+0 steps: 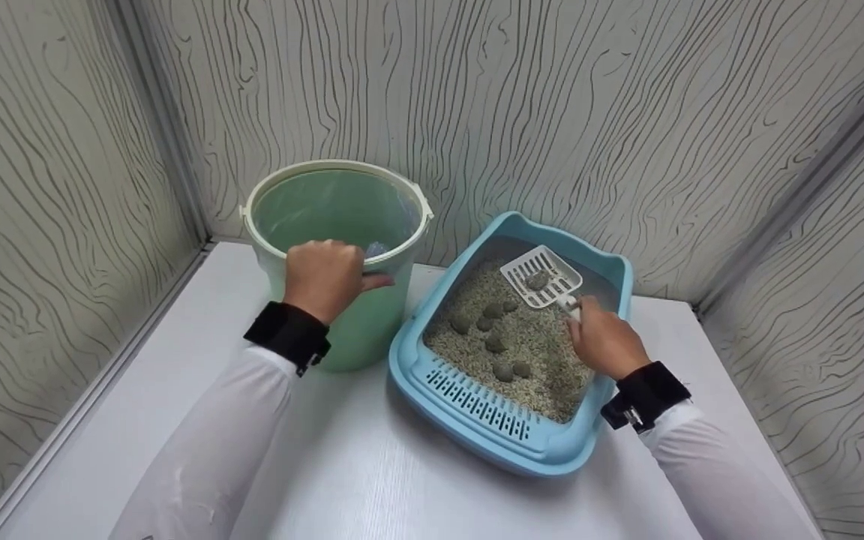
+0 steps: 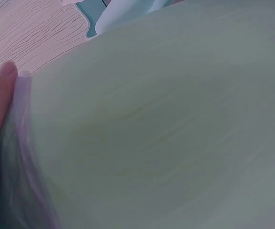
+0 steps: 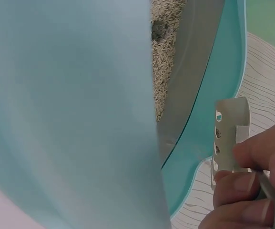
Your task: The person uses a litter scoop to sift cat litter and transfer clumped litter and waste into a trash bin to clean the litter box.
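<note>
In the head view, my left hand (image 1: pixel 323 277) grips the near rim of a green bucket (image 1: pixel 364 330) with a cream rim, thumb along the outside. The left wrist view shows the thumb (image 2: pixel 1 95) beside a folded clear plastic liner (image 2: pixel 25 138) at the edge. My right hand (image 1: pixel 608 341) holds the handle of a white slotted litter scoop (image 1: pixel 563 285). A grey clump (image 1: pixel 537 280) lies on the scoop, which is held over the far part of a blue litter box (image 1: pixel 477 427). In the right wrist view, fingers (image 3: pixel 242 188) curl round the scoop's handle.
Pelleted litter (image 1: pixel 544 386) fills the box, with several dark round clumps (image 1: pixel 494 343) on it. Bucket and box stand side by side on a white tabletop (image 1: pixel 357 480). Wood-patterned panels (image 1: pixel 477 105) enclose the back and both sides.
</note>
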Demonstrator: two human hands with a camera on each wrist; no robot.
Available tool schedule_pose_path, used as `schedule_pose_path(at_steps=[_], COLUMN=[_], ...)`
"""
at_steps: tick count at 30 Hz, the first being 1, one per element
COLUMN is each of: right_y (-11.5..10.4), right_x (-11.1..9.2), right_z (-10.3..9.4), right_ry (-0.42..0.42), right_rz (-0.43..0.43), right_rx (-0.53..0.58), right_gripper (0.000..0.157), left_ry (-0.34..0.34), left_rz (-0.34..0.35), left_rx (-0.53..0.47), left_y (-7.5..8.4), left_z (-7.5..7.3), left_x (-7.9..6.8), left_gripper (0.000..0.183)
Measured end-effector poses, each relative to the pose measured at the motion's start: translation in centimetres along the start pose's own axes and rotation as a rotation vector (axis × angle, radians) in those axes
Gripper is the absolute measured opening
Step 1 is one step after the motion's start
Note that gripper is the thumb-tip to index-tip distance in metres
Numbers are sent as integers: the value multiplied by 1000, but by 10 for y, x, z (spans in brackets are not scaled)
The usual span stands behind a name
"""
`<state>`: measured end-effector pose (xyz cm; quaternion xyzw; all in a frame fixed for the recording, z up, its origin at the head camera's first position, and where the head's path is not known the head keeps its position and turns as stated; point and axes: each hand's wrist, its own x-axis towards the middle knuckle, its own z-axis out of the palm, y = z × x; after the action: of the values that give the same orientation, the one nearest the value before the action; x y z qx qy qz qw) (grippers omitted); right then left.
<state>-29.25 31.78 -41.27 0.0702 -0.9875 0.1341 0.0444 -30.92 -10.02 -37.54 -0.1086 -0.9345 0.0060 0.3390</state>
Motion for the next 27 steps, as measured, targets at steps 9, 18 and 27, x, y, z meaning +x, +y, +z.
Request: schedule_pose_path(at_steps=[9, 18, 27], right_y=[3, 4, -2], right_x=[1, 3, 2], right_z=[-2, -8, -17], right_ry=[4, -93, -96], right_rz=[-6, -31, -38], right_rx=[9, 185, 176], right_gripper=[33, 45, 49], left_ry=[6, 7, 42], left_rz=[-6, -5, 0], left_rx=[-21, -12, -15], left_y=[0, 0, 1], left_z=[0, 0, 3], left_x=[1, 1, 0], left_gripper=[81, 81, 82])
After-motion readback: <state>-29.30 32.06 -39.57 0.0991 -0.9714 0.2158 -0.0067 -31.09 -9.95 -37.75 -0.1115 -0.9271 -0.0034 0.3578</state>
